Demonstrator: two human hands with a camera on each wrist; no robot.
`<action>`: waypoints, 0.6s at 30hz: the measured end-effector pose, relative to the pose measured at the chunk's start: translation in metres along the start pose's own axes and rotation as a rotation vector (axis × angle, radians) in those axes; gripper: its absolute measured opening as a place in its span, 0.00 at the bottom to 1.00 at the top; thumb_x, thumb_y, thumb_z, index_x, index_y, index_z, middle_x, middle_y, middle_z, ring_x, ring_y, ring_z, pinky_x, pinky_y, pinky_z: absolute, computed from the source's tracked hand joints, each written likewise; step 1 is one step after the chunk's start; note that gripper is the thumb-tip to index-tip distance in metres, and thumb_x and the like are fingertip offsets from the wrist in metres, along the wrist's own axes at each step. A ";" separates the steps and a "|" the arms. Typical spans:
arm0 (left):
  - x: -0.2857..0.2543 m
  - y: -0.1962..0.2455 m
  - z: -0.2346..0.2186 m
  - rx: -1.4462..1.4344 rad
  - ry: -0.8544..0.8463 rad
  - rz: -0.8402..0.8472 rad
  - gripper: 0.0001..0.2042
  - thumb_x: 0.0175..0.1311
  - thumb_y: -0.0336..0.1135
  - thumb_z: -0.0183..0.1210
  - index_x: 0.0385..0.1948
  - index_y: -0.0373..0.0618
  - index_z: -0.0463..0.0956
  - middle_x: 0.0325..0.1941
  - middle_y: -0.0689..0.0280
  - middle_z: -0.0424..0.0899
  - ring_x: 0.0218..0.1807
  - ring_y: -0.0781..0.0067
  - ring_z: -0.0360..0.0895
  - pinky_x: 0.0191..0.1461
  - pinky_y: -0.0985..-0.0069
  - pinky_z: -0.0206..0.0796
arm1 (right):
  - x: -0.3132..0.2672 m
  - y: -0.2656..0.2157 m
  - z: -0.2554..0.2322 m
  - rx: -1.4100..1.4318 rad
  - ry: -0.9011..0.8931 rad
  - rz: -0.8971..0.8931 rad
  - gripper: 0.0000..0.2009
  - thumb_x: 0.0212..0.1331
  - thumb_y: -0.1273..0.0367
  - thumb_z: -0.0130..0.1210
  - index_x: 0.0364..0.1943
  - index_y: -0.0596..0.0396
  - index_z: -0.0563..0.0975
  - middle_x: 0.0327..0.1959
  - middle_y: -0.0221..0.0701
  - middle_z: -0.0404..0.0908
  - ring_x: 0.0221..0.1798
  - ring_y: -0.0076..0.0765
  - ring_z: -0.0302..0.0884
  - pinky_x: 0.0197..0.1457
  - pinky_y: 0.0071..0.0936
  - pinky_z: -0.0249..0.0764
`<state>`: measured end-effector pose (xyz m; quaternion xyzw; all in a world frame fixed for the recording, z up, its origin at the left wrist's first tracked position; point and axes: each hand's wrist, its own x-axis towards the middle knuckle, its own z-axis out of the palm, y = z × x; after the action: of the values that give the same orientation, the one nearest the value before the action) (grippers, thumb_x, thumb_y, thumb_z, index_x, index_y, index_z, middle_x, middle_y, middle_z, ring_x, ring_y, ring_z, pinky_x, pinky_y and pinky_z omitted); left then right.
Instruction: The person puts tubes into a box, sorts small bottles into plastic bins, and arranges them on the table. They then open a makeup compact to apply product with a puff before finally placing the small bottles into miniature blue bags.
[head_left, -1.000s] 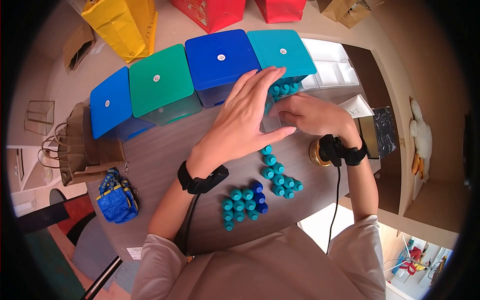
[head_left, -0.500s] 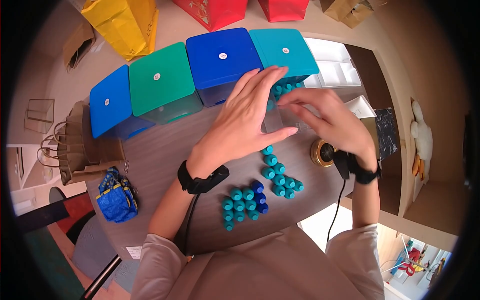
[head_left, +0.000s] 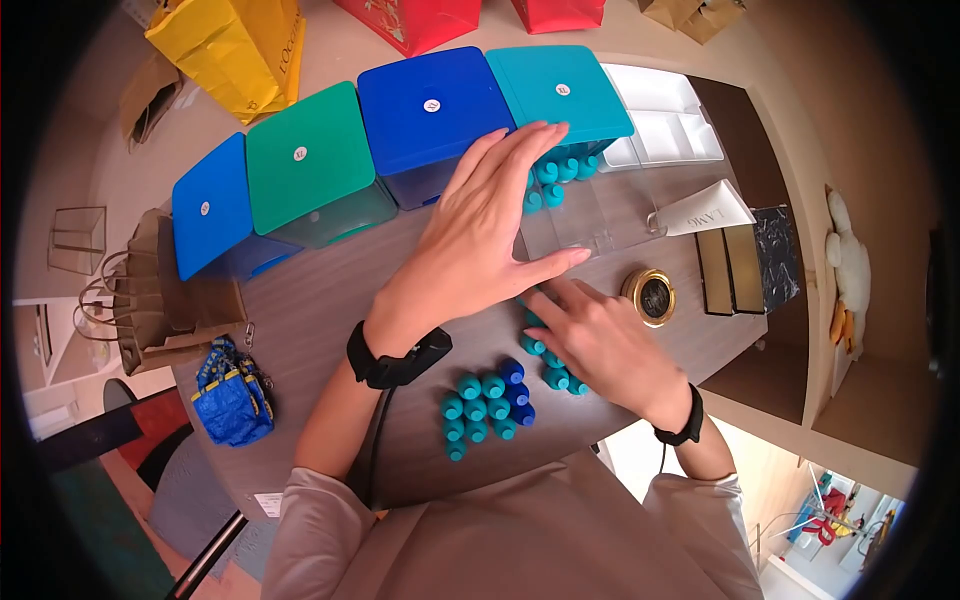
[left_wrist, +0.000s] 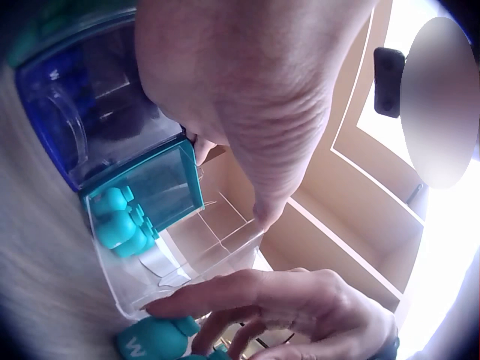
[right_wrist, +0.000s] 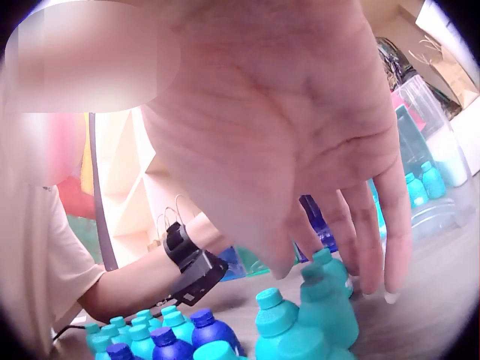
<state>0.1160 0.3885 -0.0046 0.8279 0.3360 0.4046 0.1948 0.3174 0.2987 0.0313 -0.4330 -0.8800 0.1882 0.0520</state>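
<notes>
My left hand (head_left: 465,250) spans the front of the teal-lidded box (head_left: 560,95), fingertips by the lid and thumb at the rim of the pulled-out clear drawer (head_left: 625,230). Several teal bottles (head_left: 568,168) stand at the drawer's far end. Just in front, my right hand (head_left: 605,345) reaches down over a row of teal bottles (head_left: 557,378) on the table, partly hiding them. In the left wrist view its index finger lies at a teal bottle (left_wrist: 154,339) marked W; in the right wrist view its fingers hang fairly straight beside the bottles (right_wrist: 328,315).
A second cluster of teal bottles (head_left: 475,410) with 3 dark blue bottles (head_left: 518,393) stands nearer the body. Dark blue (head_left: 430,95), green (head_left: 305,150) and blue (head_left: 210,200) lidded boxes line the back. A white tube (head_left: 710,208) and gold tin (head_left: 650,297) are at right.
My right hand has drawn back from over the clear drawer and come down toward me to the teal bottles on the table. The left hand stays at the drawer.
</notes>
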 end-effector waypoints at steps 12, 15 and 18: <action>0.000 0.000 -0.001 -0.009 -0.014 -0.023 0.54 0.59 0.48 0.80 0.82 0.38 0.54 0.85 0.56 0.70 0.84 0.44 0.62 0.89 0.47 0.47 | 0.014 0.002 0.008 -0.014 -0.096 -0.056 0.21 0.55 0.79 0.61 0.56 0.61 0.83 0.56 0.46 0.83 0.51 0.57 0.87 0.49 0.48 0.85; 0.000 -0.001 -0.001 -0.005 -0.007 -0.026 0.53 0.59 0.48 0.80 0.83 0.39 0.54 0.85 0.56 0.70 0.84 0.44 0.63 0.89 0.47 0.48 | 0.012 0.003 -0.007 0.054 -0.111 -0.122 0.20 0.54 0.80 0.61 0.55 0.61 0.83 0.53 0.46 0.83 0.52 0.56 0.87 0.48 0.47 0.85; -0.001 -0.002 0.000 -0.019 0.002 -0.012 0.53 0.59 0.47 0.80 0.83 0.41 0.55 0.85 0.56 0.70 0.84 0.43 0.63 0.89 0.47 0.49 | 0.004 0.002 -0.045 0.221 -0.030 -0.178 0.19 0.54 0.82 0.62 0.53 0.62 0.83 0.51 0.45 0.83 0.51 0.56 0.87 0.47 0.47 0.84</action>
<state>0.1148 0.3886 -0.0064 0.8236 0.3372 0.4076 0.2046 0.3274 0.3156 0.0718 -0.3421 -0.8895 0.2850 0.1027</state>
